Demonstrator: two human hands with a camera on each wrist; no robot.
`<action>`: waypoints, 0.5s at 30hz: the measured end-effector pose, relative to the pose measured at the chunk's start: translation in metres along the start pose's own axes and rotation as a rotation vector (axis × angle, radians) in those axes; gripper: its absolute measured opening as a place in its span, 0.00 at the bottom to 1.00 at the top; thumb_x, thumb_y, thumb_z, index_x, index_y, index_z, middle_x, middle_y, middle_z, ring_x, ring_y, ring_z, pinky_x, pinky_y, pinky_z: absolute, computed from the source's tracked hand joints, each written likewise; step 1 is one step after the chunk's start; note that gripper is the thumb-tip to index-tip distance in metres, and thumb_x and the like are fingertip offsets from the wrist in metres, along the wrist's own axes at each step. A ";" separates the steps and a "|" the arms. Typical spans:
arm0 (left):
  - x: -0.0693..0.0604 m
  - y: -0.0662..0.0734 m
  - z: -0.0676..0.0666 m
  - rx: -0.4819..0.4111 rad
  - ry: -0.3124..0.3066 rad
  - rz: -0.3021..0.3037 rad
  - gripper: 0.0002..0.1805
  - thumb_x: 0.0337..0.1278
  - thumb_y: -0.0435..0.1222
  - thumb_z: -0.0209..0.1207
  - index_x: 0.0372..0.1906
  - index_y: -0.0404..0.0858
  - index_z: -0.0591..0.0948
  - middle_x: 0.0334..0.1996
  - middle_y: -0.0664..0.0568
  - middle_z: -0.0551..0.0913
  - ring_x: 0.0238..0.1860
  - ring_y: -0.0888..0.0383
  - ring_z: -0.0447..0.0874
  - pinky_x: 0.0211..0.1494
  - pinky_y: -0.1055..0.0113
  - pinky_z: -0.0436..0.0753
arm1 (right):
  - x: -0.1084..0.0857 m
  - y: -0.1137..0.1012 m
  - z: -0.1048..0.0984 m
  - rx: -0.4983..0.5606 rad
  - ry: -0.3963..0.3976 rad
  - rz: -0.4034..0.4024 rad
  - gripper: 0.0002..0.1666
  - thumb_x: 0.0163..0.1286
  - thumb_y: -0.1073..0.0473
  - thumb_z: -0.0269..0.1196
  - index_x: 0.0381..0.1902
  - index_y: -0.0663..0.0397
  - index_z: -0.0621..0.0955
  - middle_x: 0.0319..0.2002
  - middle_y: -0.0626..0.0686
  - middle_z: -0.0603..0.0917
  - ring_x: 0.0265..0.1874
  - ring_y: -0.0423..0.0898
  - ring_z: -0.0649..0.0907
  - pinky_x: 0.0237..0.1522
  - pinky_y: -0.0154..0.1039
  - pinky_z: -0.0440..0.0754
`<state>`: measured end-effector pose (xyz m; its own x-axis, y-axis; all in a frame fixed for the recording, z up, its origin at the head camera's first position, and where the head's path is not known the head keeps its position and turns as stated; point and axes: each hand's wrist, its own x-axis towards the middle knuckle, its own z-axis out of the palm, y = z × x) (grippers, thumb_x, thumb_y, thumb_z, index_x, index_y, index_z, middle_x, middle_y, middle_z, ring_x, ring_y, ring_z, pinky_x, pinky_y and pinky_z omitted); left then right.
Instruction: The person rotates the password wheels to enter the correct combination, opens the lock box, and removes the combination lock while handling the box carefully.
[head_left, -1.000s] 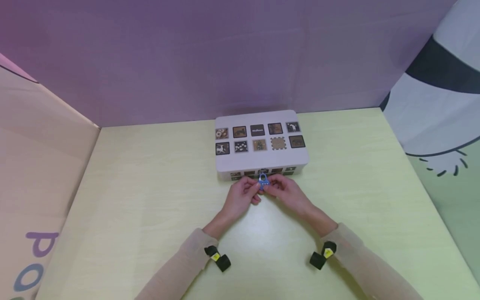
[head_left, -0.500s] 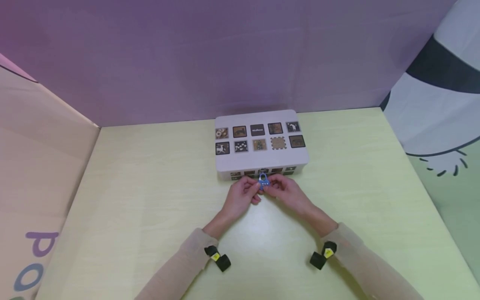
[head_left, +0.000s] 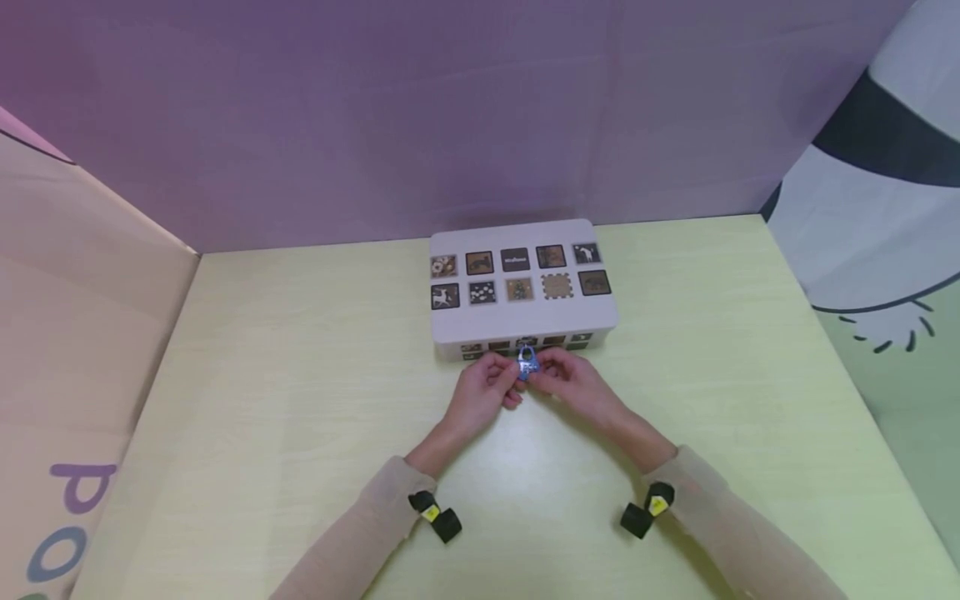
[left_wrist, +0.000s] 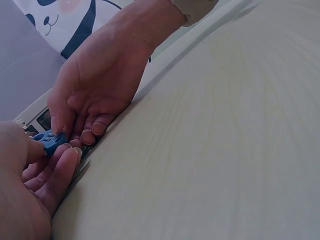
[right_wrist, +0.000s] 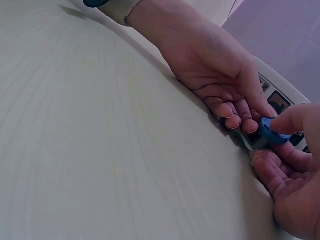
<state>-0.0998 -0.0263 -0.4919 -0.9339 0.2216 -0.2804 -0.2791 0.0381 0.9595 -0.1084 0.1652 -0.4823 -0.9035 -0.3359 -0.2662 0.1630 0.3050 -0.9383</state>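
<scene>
A small blue padlock [head_left: 527,365] with a metal shackle is at the middle of the front side of a white box [head_left: 525,317] printed with small square pictures. My left hand [head_left: 480,396] pinches the padlock from the left, thumb on top. From the right my right hand [head_left: 579,387] pinches it too. In the left wrist view the padlock [left_wrist: 51,142] lies between both hands' fingertips, partly covered by them. The right wrist view shows the blue body [right_wrist: 272,132] under a thumb. Whether the shackle is fastened cannot be told.
The box stands near the back edge of a pale wooden table [head_left: 315,375]. Behind it rises a purple wall [head_left: 375,125]. Printed panels flank the table at left [head_left: 75,333] and right [head_left: 885,208].
The padlock's face has tilted slightly between the fingertips and catches the light differently. Both hands and the box have stayed almost where they were.
</scene>
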 end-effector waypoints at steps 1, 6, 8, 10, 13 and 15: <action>0.000 0.000 0.000 -0.002 0.000 -0.004 0.10 0.75 0.31 0.56 0.50 0.27 0.77 0.36 0.40 0.85 0.29 0.59 0.83 0.34 0.70 0.89 | 0.000 0.000 0.000 0.001 -0.004 -0.006 0.21 0.74 0.60 0.63 0.58 0.69 0.76 0.44 0.58 0.82 0.43 0.47 0.81 0.48 0.35 0.84; 0.000 -0.001 -0.001 0.002 -0.006 -0.005 0.11 0.76 0.31 0.55 0.51 0.26 0.76 0.36 0.40 0.85 0.28 0.59 0.83 0.34 0.69 0.89 | -0.001 -0.001 0.000 0.005 0.004 -0.015 0.19 0.77 0.58 0.59 0.56 0.69 0.77 0.45 0.61 0.84 0.43 0.48 0.81 0.51 0.38 0.83; 0.000 0.000 -0.001 0.006 -0.011 -0.003 0.11 0.76 0.32 0.54 0.52 0.25 0.76 0.36 0.40 0.85 0.29 0.59 0.83 0.35 0.69 0.89 | 0.000 -0.001 0.001 0.008 0.015 -0.009 0.20 0.78 0.56 0.58 0.55 0.69 0.78 0.45 0.61 0.85 0.43 0.49 0.82 0.51 0.39 0.83; 0.000 0.001 -0.001 0.010 -0.014 -0.005 0.11 0.76 0.32 0.55 0.52 0.26 0.77 0.36 0.41 0.85 0.29 0.59 0.83 0.35 0.70 0.89 | 0.000 -0.001 0.001 0.011 0.025 -0.002 0.20 0.78 0.55 0.57 0.54 0.69 0.79 0.44 0.60 0.85 0.42 0.49 0.81 0.51 0.40 0.83; 0.000 0.001 0.000 0.012 -0.018 0.004 0.12 0.77 0.33 0.54 0.51 0.26 0.77 0.35 0.42 0.84 0.29 0.59 0.83 0.34 0.70 0.89 | 0.002 -0.002 0.002 0.022 0.041 0.014 0.20 0.78 0.54 0.57 0.53 0.69 0.79 0.41 0.59 0.84 0.40 0.48 0.81 0.50 0.38 0.82; 0.000 0.001 0.000 0.010 -0.019 0.009 0.12 0.77 0.33 0.54 0.51 0.26 0.77 0.34 0.42 0.84 0.28 0.59 0.83 0.34 0.70 0.89 | 0.002 -0.002 0.002 0.025 0.052 0.024 0.20 0.78 0.54 0.58 0.52 0.69 0.79 0.40 0.58 0.84 0.40 0.48 0.81 0.49 0.37 0.82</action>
<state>-0.0996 -0.0268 -0.4912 -0.9317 0.2409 -0.2717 -0.2686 0.0463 0.9621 -0.1097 0.1616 -0.4811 -0.9185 -0.2819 -0.2772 0.1940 0.2896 -0.9373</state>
